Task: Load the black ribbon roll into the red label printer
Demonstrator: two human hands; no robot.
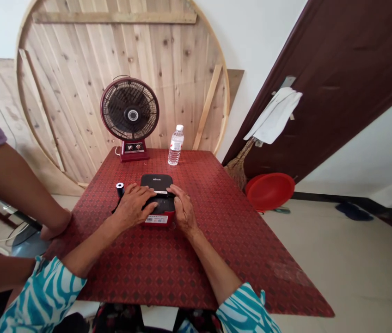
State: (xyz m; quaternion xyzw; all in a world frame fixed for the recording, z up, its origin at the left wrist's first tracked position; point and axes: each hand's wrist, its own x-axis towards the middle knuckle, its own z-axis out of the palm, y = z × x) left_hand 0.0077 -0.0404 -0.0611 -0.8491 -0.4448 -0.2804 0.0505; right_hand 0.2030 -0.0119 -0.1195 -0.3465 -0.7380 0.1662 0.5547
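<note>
Black-and-red device (156, 181) on table (223, 231); left hand (134, 204) flat on top; right hand (182, 209) flat against its side; both unclenched.

Beyond the far edge of the bench (237, 240), draped in red patterned cloth: a large round wooden panel (182, 69) of pale, knotty planks, leaning against a white wall (258, 32). Off the far right corner, a dark brown door (348, 69) with a white cloth (275, 115) hanging at its handle. At its foot, a straw broom (237, 166) and a red basin (268, 189) on the floor (355, 268). Pale, smooth flooring, edged with dark skirting (338, 199) along the right-hand wall. Soft, even daylight throughout; only faint shadows.
</note>
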